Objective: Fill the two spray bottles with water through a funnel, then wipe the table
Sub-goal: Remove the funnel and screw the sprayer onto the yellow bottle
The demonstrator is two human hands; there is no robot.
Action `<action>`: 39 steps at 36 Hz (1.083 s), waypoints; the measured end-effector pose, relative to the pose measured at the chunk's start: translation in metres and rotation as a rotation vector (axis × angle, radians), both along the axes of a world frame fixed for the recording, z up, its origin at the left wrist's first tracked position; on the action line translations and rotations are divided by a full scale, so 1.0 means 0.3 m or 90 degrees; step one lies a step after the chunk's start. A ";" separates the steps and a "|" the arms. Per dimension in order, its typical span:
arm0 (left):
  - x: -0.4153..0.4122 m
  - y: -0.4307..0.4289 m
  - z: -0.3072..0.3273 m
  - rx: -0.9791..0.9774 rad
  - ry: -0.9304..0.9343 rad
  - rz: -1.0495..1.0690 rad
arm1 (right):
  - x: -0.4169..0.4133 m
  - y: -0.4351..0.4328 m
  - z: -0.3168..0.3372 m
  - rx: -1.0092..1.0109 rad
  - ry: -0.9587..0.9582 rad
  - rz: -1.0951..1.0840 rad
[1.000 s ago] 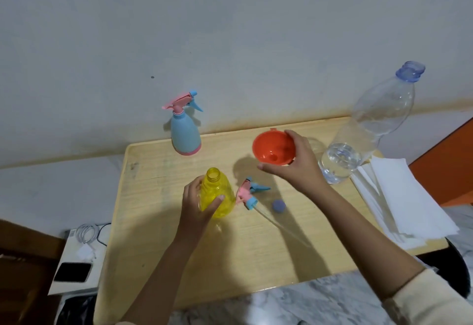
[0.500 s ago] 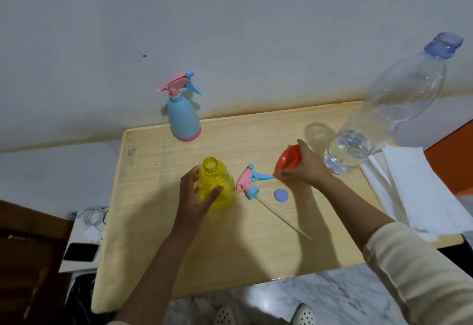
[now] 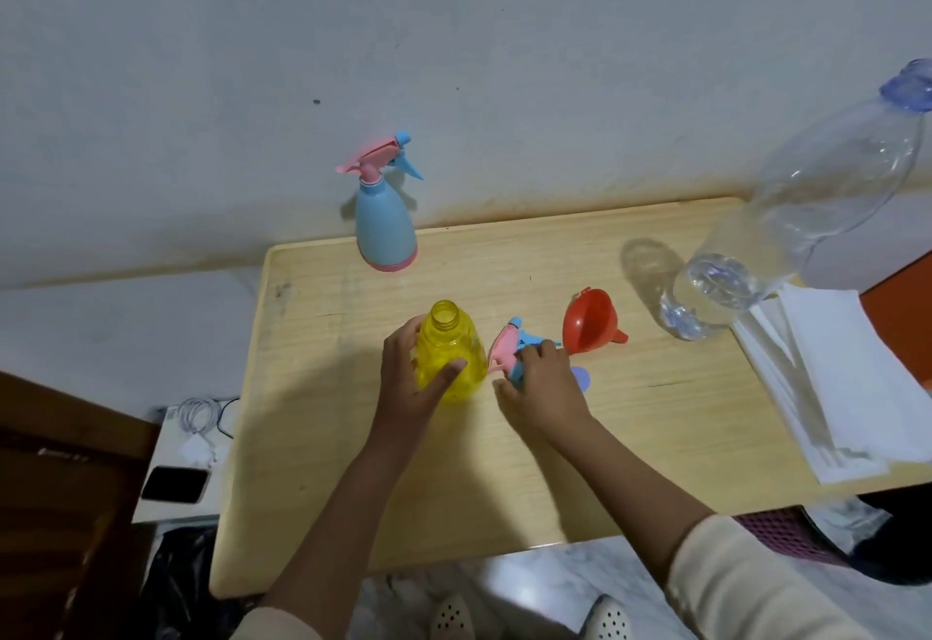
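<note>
An open yellow spray bottle stands upright near the middle of the wooden table, and my left hand grips its side. Its pink and blue spray head lies just to the right, with my right hand closed over its lower part. A red funnel lies on its side beyond that hand, untouched. The blue spray bottle, head on, stands at the table's back edge. A large clear water bottle with a little water stands at the right.
A stack of white paper towels lies on the table's right end. A small blue cap peeks out beside my right hand. Left of the table, a low white surface holds a phone and cables. The wall runs along the back edge.
My right hand set the red funnel down on its side, let go, and moved left onto the spray head. My left hand stayed on the yellow bottle.
</note>
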State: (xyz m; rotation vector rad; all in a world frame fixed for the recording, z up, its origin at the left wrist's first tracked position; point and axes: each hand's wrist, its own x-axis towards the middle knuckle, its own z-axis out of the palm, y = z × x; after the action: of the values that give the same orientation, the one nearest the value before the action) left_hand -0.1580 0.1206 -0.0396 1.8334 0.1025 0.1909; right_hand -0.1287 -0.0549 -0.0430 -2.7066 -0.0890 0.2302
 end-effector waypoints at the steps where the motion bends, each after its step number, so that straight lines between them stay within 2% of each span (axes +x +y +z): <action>1: 0.001 -0.001 0.001 0.003 -0.003 -0.001 | -0.001 0.007 0.010 0.001 -0.004 -0.002; 5: 0.007 -0.008 0.020 0.009 -0.018 0.001 | 0.015 0.000 0.064 0.075 -0.023 -0.024; 9: 0.019 -0.009 0.013 -0.012 -0.016 0.010 | 0.053 -0.021 0.170 0.278 -0.098 -0.154; 12: 0.024 -0.006 0.003 -0.030 -0.005 0.008 | 0.074 -0.014 0.317 0.465 -0.116 -0.197; 17: 0.021 -0.001 -0.011 -0.025 -0.010 -0.008 | 0.077 0.035 0.562 0.760 -0.186 -0.114; 20: 0.024 -0.001 -0.020 -0.015 -0.012 -0.003 | 0.060 0.077 0.659 0.852 -0.223 -0.065; 22: 0.027 0.000 -0.029 -0.001 -0.014 0.002 | 0.046 0.107 0.698 0.871 -0.233 -0.042; 29: 0.028 0.001 -0.022 -0.014 0.003 -0.012 | 0.018 0.170 0.708 0.790 -0.257 0.017; 35: 0.023 0.004 -0.037 -0.026 -0.001 -0.012 | 0.009 0.196 0.627 0.771 -0.213 -0.002; 39: 0.022 0.004 -0.038 -0.022 -0.017 -0.014 | 0.001 0.195 0.615 0.806 -0.236 -0.009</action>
State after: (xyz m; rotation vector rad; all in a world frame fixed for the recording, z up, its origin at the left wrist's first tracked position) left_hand -0.1513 0.1217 -0.0511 1.7968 0.0657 0.1973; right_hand -0.1284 0.0036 0.1416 -1.4520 -0.2284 -0.2690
